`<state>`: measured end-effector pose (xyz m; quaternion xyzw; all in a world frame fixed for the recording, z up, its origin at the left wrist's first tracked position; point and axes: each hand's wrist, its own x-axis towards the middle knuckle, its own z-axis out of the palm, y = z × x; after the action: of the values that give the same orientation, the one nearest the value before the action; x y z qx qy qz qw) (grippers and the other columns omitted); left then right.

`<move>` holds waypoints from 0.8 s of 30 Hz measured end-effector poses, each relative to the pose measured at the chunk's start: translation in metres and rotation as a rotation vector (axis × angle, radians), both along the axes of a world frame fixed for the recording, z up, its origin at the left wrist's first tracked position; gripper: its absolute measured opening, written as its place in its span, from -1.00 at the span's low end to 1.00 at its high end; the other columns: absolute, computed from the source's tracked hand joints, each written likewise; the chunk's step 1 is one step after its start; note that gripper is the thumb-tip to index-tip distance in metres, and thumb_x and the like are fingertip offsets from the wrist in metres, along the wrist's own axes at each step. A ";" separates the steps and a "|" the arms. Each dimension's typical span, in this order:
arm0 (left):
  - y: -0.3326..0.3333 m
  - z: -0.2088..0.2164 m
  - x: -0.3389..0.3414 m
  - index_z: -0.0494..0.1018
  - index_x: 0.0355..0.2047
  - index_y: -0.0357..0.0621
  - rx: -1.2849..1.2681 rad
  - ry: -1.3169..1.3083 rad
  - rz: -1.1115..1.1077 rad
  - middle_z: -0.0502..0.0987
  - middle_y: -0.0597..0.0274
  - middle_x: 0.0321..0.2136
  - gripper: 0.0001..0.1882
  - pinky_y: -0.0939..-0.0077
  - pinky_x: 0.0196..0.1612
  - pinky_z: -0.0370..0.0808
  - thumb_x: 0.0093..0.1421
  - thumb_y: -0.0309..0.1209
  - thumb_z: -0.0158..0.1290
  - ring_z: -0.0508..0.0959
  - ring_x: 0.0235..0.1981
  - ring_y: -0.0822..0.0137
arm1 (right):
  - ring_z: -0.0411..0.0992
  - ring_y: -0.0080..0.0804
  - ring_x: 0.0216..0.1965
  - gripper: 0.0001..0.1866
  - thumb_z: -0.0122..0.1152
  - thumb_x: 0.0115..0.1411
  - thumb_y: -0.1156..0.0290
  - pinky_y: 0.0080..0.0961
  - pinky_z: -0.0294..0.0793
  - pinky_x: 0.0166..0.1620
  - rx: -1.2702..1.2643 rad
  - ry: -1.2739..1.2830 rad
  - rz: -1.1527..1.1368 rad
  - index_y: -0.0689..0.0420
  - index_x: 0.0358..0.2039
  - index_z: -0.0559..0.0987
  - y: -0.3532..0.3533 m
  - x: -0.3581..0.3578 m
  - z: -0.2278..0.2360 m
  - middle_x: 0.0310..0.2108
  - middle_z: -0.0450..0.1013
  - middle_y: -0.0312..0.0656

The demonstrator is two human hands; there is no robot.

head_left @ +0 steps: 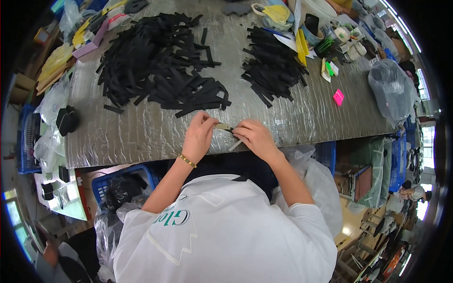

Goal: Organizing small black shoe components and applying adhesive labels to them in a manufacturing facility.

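Note:
My left hand (199, 134), with a beaded bracelet on its wrist, pinches one end of a short beige-faced strip (222, 126) close to the table's near edge. At the strip's other end my right hand (256, 136) is closed, thumb and fingers together, where a dark part shows. A narrow pale strip (235, 145) slants down from under the right fingers; whether it joins the beige-faced strip cannot be seen. Beyond my left hand spreads a large heap of black fabric-like strips (137, 61). A smaller pile of black strips (273, 66) lies beyond my right hand.
The table (330, 118) has a wrinkled, shiny covering. Pink sticky notes (338, 97) and a clear plastic bag (390, 87) are on its right, with a cluttered group of containers behind. A pink box (92, 42) sits far left. Below the edge stands a blue basket (100, 186).

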<state>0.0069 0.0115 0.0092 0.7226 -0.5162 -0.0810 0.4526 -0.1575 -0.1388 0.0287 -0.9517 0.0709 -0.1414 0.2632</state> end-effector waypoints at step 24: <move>-0.007 0.003 -0.007 0.60 -0.22 -0.18 -0.043 -0.247 -0.192 0.55 0.18 -0.28 -0.75 0.28 -0.15 0.52 0.04 -0.56 0.17 0.55 -0.22 0.12 | 0.47 -0.07 -0.23 -0.74 0.39 0.10 0.37 -0.26 0.43 -0.16 0.020 -0.230 -0.575 0.21 -0.24 0.57 0.030 0.002 -0.016 -0.30 0.48 -0.13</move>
<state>0.0002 0.0048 0.0118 0.6644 -0.6364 -0.0232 0.3912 -0.1553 -0.1084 0.0130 -0.8677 0.3084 -0.3161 0.2280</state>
